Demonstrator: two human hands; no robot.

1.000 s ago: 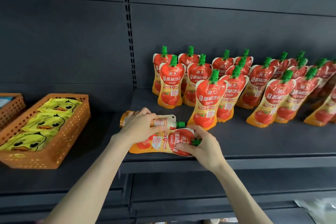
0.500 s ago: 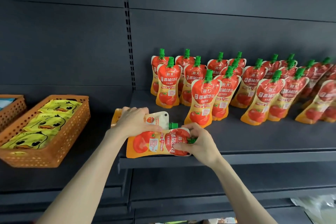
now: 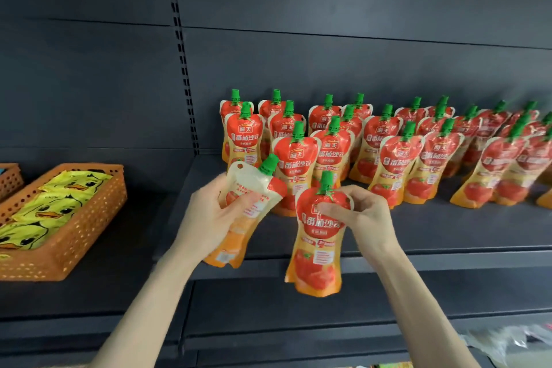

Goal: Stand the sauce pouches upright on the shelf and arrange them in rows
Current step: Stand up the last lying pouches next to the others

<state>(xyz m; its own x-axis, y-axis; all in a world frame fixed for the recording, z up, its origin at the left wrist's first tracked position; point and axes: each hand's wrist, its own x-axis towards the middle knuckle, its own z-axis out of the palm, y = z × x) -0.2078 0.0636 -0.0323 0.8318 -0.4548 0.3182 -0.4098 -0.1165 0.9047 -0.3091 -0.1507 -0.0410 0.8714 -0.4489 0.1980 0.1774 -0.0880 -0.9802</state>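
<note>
Left hand (image 3: 206, 218) grasping the tilted pouch (image 3: 254, 185) round its middle, pale back toward the viewer, green cap pointing up and to the right. Its base lies at the near edge of the shelf (image 3: 448, 227); contact cannot be told. Right hand (image 3: 364, 218) pinching the upright pouch (image 3: 318, 251) just below its cap, label toward the viewer, base hanging in front of the shelf's near edge. Standing pouches (image 3: 388, 152) fill the far part of the shelf in rows running rightward. At left, an orange basket (image 3: 74, 233) holds yellow packets (image 3: 53, 203).
</note>
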